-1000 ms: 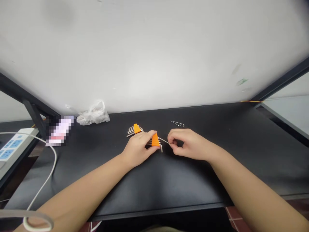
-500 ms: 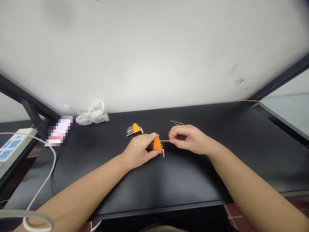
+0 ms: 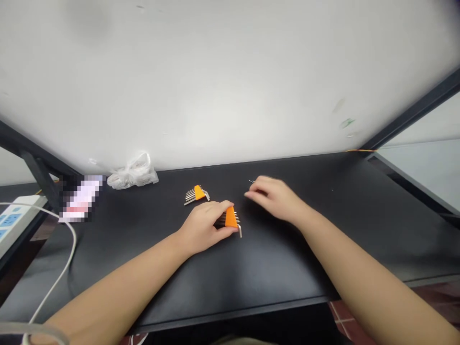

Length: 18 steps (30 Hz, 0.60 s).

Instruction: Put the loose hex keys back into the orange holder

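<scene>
My left hand (image 3: 204, 225) grips an orange holder (image 3: 231, 217) of hex keys between thumb and fingers, just above the black table. Several silver key ends stick out on the holder's right side, and the largest bent end (image 3: 240, 231) points toward me. To the right, my right hand (image 3: 271, 197) is over the table with fingers curled and thumb close to the index finger; what they hold, if anything, is hidden. Thin tips of loose hex keys (image 3: 251, 181) show just past its fingers. Behind my left hand lies a second orange hex key set (image 3: 199, 192).
A knotted clear plastic bag (image 3: 132, 173) rests by the wall at the back left. Beside it is a pixelated phone-like item (image 3: 82, 197). A white cable (image 3: 74, 239) loops along the left, near a power strip (image 3: 17, 218). Dark frame bars flank both sides.
My right hand has moved away from the holder, back toward the loose hex keys, and now covers most of them. The key between hand and holder no longer shows. My left hand keeps its grip.
</scene>
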Each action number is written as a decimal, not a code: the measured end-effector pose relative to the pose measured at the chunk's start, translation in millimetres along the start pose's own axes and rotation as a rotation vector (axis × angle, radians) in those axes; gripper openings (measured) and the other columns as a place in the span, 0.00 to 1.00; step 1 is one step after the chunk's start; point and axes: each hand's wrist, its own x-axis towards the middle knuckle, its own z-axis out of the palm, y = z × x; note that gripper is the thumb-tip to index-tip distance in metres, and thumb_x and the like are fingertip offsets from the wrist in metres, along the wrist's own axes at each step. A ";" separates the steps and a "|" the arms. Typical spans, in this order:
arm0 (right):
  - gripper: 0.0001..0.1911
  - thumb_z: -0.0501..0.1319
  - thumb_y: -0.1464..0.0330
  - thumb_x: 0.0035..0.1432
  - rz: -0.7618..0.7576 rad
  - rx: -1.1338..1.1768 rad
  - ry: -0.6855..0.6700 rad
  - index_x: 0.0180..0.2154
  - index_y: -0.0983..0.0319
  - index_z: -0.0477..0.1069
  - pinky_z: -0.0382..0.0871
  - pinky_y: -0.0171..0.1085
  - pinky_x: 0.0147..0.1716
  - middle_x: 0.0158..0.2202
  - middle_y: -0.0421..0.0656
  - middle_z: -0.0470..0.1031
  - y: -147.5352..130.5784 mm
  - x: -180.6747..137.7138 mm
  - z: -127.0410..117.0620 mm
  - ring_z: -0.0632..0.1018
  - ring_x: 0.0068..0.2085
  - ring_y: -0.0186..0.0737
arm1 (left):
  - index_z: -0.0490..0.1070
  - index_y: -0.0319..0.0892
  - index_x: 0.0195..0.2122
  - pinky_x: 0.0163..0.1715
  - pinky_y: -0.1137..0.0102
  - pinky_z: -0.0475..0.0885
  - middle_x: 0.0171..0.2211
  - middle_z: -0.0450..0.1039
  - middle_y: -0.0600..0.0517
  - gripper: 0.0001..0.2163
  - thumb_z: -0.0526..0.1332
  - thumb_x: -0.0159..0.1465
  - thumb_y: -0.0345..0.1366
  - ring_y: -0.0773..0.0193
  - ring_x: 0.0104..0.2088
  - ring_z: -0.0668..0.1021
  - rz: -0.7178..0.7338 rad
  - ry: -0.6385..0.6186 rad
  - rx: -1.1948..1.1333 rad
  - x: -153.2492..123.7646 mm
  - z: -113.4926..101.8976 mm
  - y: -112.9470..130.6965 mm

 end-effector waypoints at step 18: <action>0.04 0.63 0.72 0.51 0.415 -0.275 -0.131 0.26 0.59 0.70 0.62 0.36 0.28 0.28 0.42 0.75 27.1 -1.5 -14.4 0.73 0.28 0.38 | 0.68 0.45 0.56 0.40 0.66 0.75 0.38 0.77 0.51 0.23 0.69 0.63 0.47 0.60 0.37 0.80 -0.049 -0.011 0.005 -0.1 0.2 -2.9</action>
